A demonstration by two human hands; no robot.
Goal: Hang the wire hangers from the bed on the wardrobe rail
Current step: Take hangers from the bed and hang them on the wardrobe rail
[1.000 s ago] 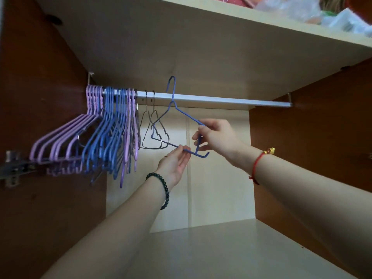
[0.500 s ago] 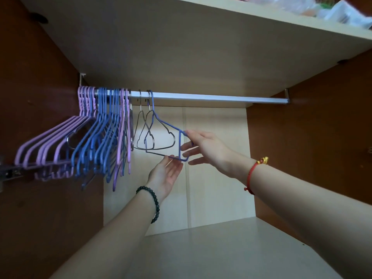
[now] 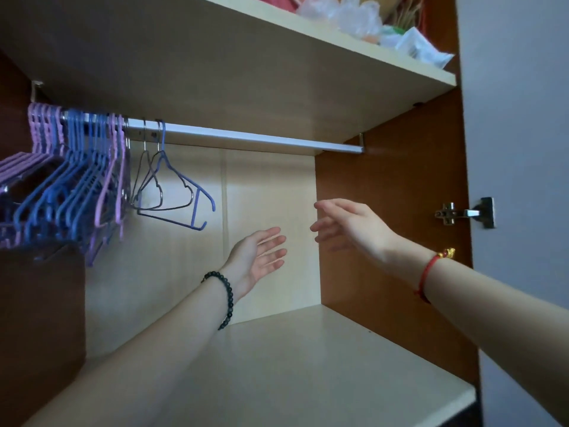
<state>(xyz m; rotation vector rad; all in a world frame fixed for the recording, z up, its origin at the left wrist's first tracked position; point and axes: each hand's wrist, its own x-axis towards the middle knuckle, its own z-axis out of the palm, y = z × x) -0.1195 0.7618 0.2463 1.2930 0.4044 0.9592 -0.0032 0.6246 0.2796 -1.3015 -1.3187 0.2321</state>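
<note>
Hands empty, fingers straight: left hand (image 3: 257, 257), right hand (image 3: 351, 226). Blue wire hanger (image 3: 195, 209) hooked on white wardrobe rail (image 3: 246, 137), near left end.

rail (image 3: 246, 138): smooth metal | blue hanger (image 3: 197, 192): coated wire, probably | shelf (image 3: 277, 349): matt laminate

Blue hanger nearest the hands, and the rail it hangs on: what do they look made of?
Blue hanger: thin bent wire, apparently with a matte blue coating; no bare metal shows. Wardrobe rail: probably metal, pale satin finish, with a bright streak along its straight edge.
</note>
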